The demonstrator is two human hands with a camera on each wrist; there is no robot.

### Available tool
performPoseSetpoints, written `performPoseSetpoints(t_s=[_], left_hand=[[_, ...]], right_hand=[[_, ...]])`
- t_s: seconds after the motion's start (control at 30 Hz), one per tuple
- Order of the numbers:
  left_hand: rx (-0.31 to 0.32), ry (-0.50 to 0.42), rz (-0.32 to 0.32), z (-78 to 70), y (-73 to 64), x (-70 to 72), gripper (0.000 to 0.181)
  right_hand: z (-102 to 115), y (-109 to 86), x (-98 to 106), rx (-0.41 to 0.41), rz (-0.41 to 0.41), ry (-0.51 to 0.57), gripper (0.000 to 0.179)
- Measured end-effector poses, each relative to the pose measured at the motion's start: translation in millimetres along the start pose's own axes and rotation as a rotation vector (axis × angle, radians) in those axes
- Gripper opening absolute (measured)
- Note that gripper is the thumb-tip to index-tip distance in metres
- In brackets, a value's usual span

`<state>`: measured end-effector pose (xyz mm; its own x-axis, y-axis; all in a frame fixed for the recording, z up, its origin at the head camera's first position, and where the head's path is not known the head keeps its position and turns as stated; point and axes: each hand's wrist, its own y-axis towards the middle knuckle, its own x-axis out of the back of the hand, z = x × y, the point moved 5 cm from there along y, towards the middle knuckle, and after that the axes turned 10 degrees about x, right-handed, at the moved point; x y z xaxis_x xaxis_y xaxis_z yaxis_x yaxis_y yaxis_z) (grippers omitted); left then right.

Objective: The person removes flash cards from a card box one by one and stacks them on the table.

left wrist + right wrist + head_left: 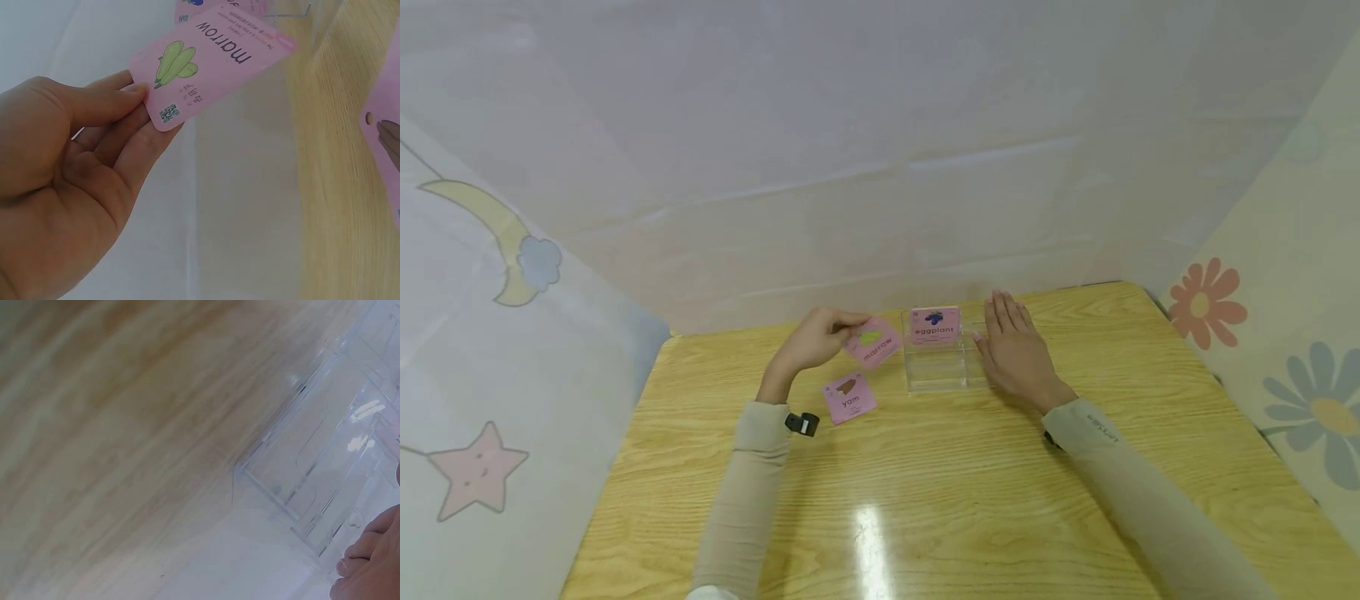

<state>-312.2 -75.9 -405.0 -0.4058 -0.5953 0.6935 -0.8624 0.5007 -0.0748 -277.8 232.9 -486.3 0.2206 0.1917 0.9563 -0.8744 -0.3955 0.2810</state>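
My left hand [814, 340] pinches a pink marrow card [874, 342] by its corner, thumb on the face and fingers behind it, as the left wrist view shows. The card is tilted, just left of a clear plastic box [937, 380] with compartments. In the box's back left compartment stands a pink eggplant card [936, 326]. My right hand [1017, 350] lies along the box's right side with its fingers straight. A pink yam card [849, 397] lies on the table in front of the marrow card. In the right wrist view, my fingertips [369, 544] are beside the clear box.
The wooden table [865, 467] carries the box and the yam card. A pale fabric wall [820, 250] rises right behind the box. Printed side panels [467, 375] stand to the left and right.
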Motion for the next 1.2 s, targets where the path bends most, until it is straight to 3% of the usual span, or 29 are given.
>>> performPoseSetpoints(t_s=[0.23,0.53,0.83,1.2], left_hand=[[0.090,-0.034,0.046,22.2,-5.7,0.2,0.034],[0.154,-0.123,0.076,45.9,-12.2,0.4,0.034],[0.245,-0.211,0.153,69.8,-13.8,-5.7,0.034],[0.302,-0.256,0.202,79.4,-14.5,-11.1,0.031]], right_hand=[[-0.5,0.1,-1.9,0.003,0.011,-0.003,0.071],[-0.7,0.2,-1.6,-0.004,0.010,-0.016,0.071],[-1.0,0.6,-1.3,-0.001,0.007,-0.015,0.071],[-1.8,0.0,-2.5,-0.004,0.013,-0.014,0.072]])
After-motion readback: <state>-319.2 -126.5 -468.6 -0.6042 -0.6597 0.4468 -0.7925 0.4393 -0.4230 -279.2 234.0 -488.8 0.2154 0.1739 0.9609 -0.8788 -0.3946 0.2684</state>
